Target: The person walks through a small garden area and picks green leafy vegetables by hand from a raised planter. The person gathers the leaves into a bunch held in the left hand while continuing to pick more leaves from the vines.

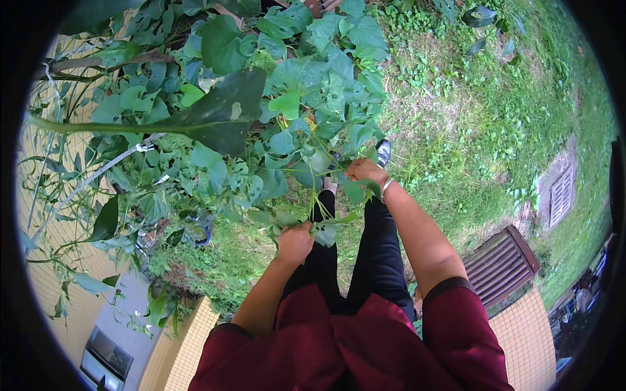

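Note:
My left hand (295,244) is closed around a bunch of leafy green vine stems (315,199), low in front of my dark trousers. Leaves stick out on both sides of its fist. Farther forward and to the right, my right hand (367,171), with a silver bangle at the wrist, has its fingers bent in on a thin vine stem (318,171) that runs in from the left. A leaf (361,190) hangs just below this hand. Both hands are at the near edge of a dense patch of broad, heart-shaped leaves (313,88), many with holes.
A large dark leaf (220,112) hangs close to the camera. At left, a pale pole (98,171) slants before a tiled wall (63,205). Grass (455,146) covers the right side, with a drain grate (561,195) and a brown slatted panel (501,266). My shoe (384,152) stands beside the vines.

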`<state>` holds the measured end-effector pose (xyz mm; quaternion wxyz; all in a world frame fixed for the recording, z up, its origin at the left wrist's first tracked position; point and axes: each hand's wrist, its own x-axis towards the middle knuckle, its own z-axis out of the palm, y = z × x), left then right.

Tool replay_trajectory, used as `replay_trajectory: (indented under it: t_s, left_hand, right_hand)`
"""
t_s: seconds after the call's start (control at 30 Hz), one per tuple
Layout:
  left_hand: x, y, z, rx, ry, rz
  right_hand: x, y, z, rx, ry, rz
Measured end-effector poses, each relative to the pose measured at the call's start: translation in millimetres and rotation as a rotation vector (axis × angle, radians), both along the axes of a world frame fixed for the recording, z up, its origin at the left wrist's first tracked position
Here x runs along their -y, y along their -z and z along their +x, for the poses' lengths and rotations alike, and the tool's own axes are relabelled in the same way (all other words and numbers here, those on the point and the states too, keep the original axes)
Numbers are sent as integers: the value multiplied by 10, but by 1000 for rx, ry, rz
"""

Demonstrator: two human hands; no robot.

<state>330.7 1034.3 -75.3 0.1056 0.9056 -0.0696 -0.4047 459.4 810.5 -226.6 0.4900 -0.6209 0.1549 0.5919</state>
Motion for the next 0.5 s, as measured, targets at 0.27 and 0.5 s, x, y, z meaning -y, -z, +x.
replay_trajectory:
  t_s: [0.27, 0.5]
  left_hand:
    - [105, -129, -15, -6, -158, -158]
    - [155, -254, 50, -45, -302, -248]
  right_hand:
    - [17, -129, 97, 71, -226, -20]
    - [125, -394, 84, 329, -167, -293]
